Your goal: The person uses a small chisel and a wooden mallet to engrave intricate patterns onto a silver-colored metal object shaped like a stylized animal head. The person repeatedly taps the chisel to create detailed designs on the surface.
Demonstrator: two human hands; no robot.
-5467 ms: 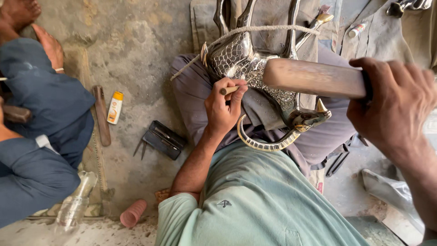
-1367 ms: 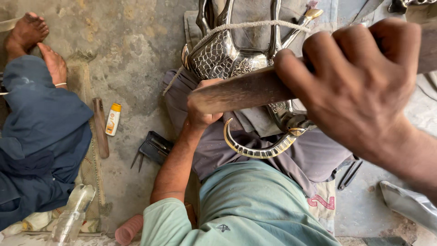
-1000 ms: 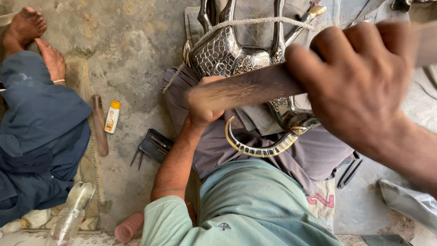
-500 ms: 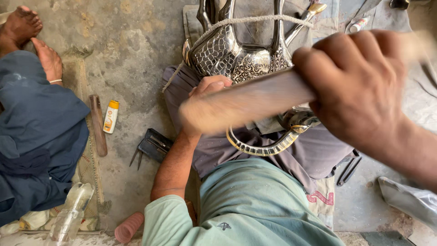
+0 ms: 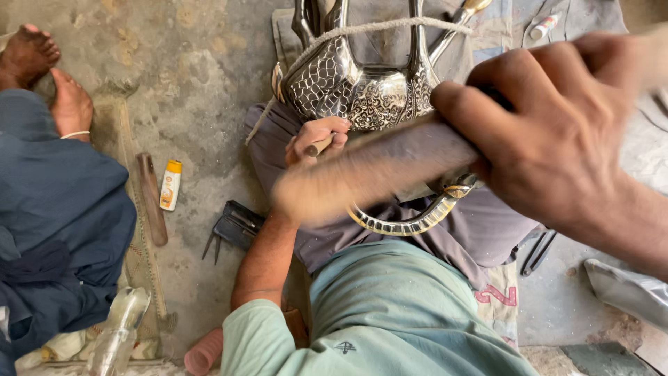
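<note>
A large engraved silver metal vessel, bound with a pale rope and ending in a curved patterned handle, rests across the person's lap on grey cloth. The right hand is wrapped tight around a wooden mallet, blurred, which crosses in front of the vessel; the left hand is closed around a small punch set against the vessel's engraved side. On the concrete floor to the left lie a wooden stick, a small yellow-capped bottle and dark metal tools, beside another person's blue-clothed legs.
</note>
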